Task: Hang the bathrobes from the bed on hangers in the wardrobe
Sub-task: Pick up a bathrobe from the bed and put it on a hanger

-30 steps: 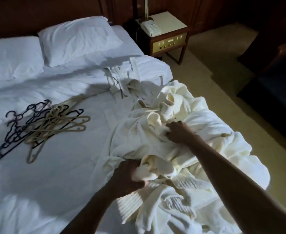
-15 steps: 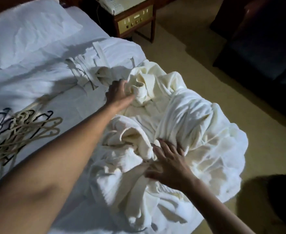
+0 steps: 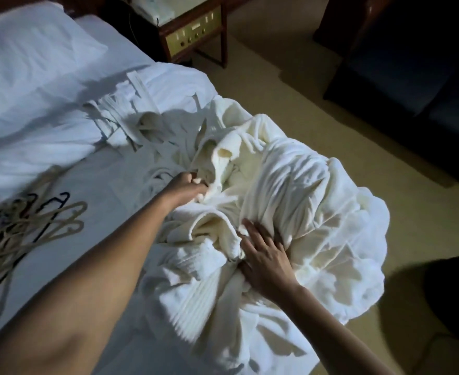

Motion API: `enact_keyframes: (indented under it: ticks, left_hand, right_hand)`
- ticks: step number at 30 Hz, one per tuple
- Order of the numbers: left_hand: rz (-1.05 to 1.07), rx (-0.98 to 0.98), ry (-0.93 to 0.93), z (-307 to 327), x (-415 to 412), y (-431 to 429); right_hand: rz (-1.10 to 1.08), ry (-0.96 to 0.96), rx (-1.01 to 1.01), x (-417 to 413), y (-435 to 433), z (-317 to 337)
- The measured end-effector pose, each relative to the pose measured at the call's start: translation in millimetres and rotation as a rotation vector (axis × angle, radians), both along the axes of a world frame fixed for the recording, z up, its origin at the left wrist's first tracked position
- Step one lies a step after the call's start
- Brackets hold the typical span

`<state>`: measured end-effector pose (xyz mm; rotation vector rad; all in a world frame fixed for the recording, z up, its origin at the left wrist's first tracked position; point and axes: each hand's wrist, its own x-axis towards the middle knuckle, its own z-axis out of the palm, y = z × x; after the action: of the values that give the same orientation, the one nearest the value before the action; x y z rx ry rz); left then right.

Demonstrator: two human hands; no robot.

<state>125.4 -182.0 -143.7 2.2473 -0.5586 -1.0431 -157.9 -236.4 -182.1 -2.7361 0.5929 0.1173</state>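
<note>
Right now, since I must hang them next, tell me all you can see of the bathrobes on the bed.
The bathrobes are cream-white, soft ribbed cloth, crumpled in one tangled heap at the right edge of the bed, partly spilling over it. The left hand grips a fold near the top; the right hand presses flat on the middle.

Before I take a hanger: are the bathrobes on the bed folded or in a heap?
In a heap: the bathrobes lie crumpled and tangled; left hand grips a fold.
</note>
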Motion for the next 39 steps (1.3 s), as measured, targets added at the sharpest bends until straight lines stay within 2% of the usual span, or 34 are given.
enact_keyframes:
  ticks: [2, 5, 6, 8, 10, 12, 14, 15, 18, 21, 25, 29, 33, 36, 39]
  left_hand:
    - [0.015, -0.047, -0.005, 20.1, -21.4, 25.8]
    - [-0.017, 0.006, -0.092, 58.3, -62.5, 79.4]
    - [-0.022, 0.012, -0.121, 66.5, -77.1, 98.0]
    - [-0.012, 0.005, -0.168, 79.0, -104.6, 129.1]
    - [-0.016, -0.058, -0.231, 89.9, -130.2, 149.7]
    - [-0.017, -0.141, -0.297, 105.2, -157.6, 162.2]
    - [-0.031, -0.230, -0.393, 128.7, -181.8, 174.6]
    - [-0.043, -0.273, -0.443, 141.5, -189.8, 182.6]
    - [-0.030, -0.356, -0.582, 171.2, -195.4, 217.7]
    - [0.170, -0.420, -0.504, 190.0, -195.7, 255.2]
    - [0.439, -0.466, -0.486, 202.6, -198.0, 289.8]
    - [0.471, -0.473, -0.542, 201.0, -206.5, 305.4]
    - [0.644, -0.519, -0.490, 191.8, -200.6, 320.4]
    - [0.782, -0.510, -0.397, 181.5, -191.3, 342.6]
    - [0.859, -0.536, -0.407, 183.0, -187.3, 375.0]
  right_hand:
    - [0.006, 0.045, 0.042, 0.4, -1.4, 9.2]
    - [0.033, 0.140, 0.252, 3.8, -4.7, 49.9]
    - [0.034, 0.126, 0.321, 5.3, -6.0, 67.9]
    - [-0.058, -0.038, 0.358, 11.4, -5.4, 103.8]
    - [-0.143, -0.192, 0.255, 22.4, 3.2, 132.4]
    - [-0.071, -0.231, 0.059, 37.5, 15.2, 149.3]
    - [0.080, -0.183, -0.107, 53.0, 17.3, 151.7]
    - [0.145, -0.133, -0.126, 59.5, 13.5, 150.0]
    - [0.295, 0.053, -0.042, 67.9, 3.0, 150.3]
    - [0.390, 0.076, -0.009, 69.8, 13.3, 161.4]
    - [0.298, 0.044, 0.068, 68.5, 28.2, 177.0]
    - [0.134, -0.004, -0.057, 36.1, 53.0, 160.3]
    - [-0.072, 0.046, -0.095, -10.0, 76.4, 128.5]
    - [-0.087, 0.051, -0.093, -45.1, 77.0, 111.7]
    - [-0.093, 0.025, -0.076, -59.2, 77.5, 103.8]
